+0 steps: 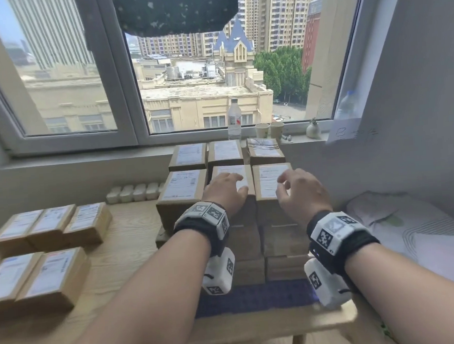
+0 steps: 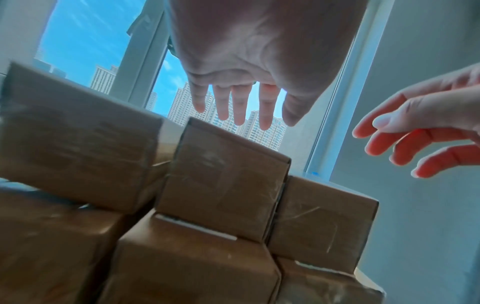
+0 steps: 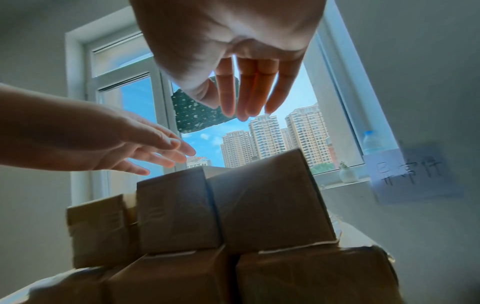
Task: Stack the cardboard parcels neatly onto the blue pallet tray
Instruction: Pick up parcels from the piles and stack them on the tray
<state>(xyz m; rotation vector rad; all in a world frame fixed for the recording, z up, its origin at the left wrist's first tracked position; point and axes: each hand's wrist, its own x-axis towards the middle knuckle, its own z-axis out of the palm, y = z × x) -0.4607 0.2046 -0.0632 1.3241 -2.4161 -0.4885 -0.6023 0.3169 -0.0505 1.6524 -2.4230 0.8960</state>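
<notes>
Right now both hands hang over the top of a stack of cardboard parcels (image 1: 230, 198) that stands on the blue pallet tray (image 1: 254, 297), near the right end of a wooden table (image 1: 129, 250). The left hand (image 1: 226, 191) lies palm down over the middle parcel (image 1: 231, 171) of the near row, fingers straight and slightly spread; from the left wrist view those fingers (image 2: 239, 107) seem just above the box's top edge, so I cannot tell whether they touch it. The right hand (image 1: 300, 190) hovers over the right parcel (image 1: 271, 179) of the same row, fingers loosely bent and gripping nothing. The stack is several layers high, with three parcels across the near row and three more behind, white labels facing up. The tray's blue surface shows only along the near edge, in front of the stack.

On the left part of the table lie five more parcels (image 1: 48, 226) in two flat rows, well apart from the tray. On the far windowsill stand a water bottle (image 1: 234, 119), two paper cups (image 1: 270, 130) and a small white vase (image 1: 313, 129).
</notes>
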